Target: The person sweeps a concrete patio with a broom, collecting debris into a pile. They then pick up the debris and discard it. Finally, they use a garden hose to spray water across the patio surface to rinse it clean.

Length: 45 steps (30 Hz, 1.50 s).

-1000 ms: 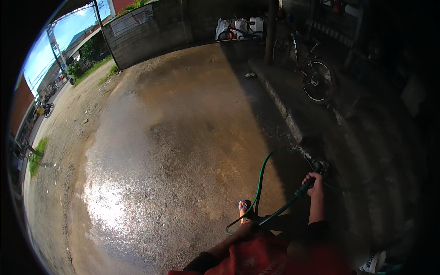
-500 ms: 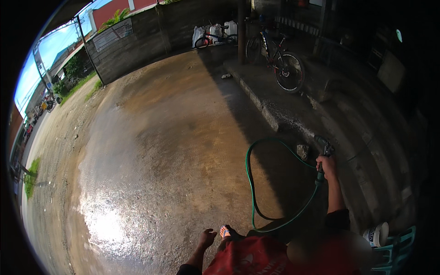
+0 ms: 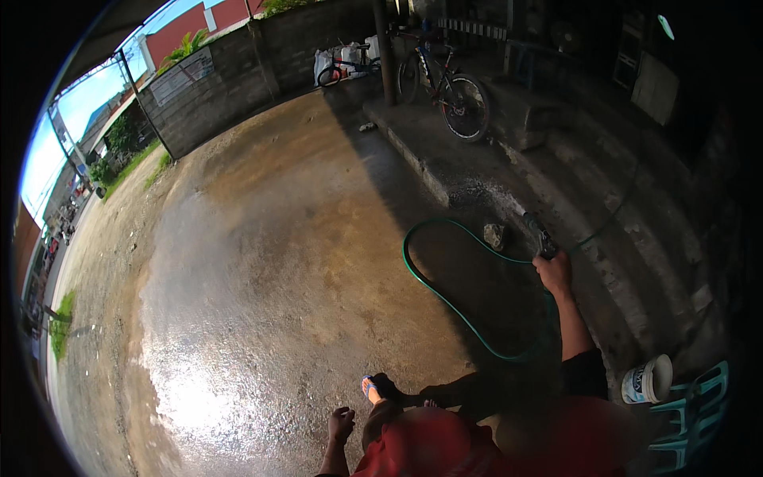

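Observation:
My right hand [image 3: 554, 273] is wrapped round the grip of a dark hose spray gun [image 3: 539, 232], out in front of me to the right. Water [image 3: 501, 199] sprays from its tip toward the foot of a low concrete step [image 3: 433, 181]. A green garden hose [image 3: 445, 291] lies in a wide loop on the wet ground; part of it near my wrist is lost in shadow. My left hand [image 3: 342, 425] hangs low by my side with its fingers curled in, and nothing shows in it. Beside the spray lies a rough stone [image 3: 494, 235].
Concrete steps [image 3: 620, 238] rise on the right. A bicycle [image 3: 457, 99] stands on the raised floor by a post [image 3: 385, 56]; another bicycle [image 3: 330, 75] leans near white sacks. A white bucket [image 3: 658, 380] and a green plastic chair [image 3: 699, 409] are at the lower right.
The scene has shifted left in view as I turn a little rightward. The spray gun now points more to the left, and the hose loop has changed shape. The bucket shows more fully.

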Each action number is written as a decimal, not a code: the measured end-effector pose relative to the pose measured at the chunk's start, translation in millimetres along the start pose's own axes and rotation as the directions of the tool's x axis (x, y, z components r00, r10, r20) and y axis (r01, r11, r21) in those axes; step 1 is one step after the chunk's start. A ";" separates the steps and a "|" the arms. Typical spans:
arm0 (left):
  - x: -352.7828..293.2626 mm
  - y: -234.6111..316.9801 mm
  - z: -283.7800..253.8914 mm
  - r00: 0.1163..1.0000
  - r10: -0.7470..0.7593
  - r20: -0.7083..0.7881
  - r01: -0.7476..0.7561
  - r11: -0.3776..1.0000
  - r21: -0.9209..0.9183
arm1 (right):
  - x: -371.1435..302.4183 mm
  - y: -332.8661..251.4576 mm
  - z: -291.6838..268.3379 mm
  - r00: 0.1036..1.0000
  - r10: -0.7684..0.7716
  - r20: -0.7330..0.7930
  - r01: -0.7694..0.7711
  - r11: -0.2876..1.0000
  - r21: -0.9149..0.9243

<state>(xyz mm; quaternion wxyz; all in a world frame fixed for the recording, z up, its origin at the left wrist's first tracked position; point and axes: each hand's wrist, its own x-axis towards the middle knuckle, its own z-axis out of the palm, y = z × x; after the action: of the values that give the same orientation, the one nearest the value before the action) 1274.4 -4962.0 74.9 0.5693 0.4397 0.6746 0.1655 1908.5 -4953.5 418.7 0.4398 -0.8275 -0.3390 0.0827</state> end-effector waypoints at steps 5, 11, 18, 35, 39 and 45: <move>-46.7 -23.1 20.9 1.000 -0.013 0.016 0.014 0.999 -0.053 | -27.5 18.7 -35.9 0.997 -0.055 0.054 0.055 0.998 -0.012; -79.6 -39.6 23.4 0.998 -0.026 -0.059 0.014 0.981 -0.193 | -62.9 42.5 -55.1 0.990 -0.020 0.141 0.018 1.000 0.015; -164.5 -95.2 36.8 0.990 -0.032 -0.139 -0.015 0.945 -0.326 | -138.5 63.1 -51.2 0.916 -0.103 0.387 -0.023 0.951 0.309; -350.2 -275.9 77.3 0.926 -0.336 -0.174 0.265 0.903 -0.338 | -380.7 153.9 2.3 0.714 -0.500 0.489 0.456 0.863 0.216; -345.1 -258.9 78.7 0.935 -0.267 -0.235 0.191 0.934 -0.304 | -405.9 154.3 4.5 0.914 -0.262 0.311 0.098 0.883 0.459; -347.9 -229.9 101.0 0.937 -0.191 -0.291 0.107 0.954 -0.280 | -412.3 156.1 -5.2 0.703 -0.341 0.624 0.111 0.919 0.377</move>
<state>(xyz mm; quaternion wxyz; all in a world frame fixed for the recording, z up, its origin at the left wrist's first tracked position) 1261.4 -5390.5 95.0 0.5181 0.2763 0.7607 0.2766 1675.0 -5278.2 233.0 0.4170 -0.6106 -0.5586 0.3759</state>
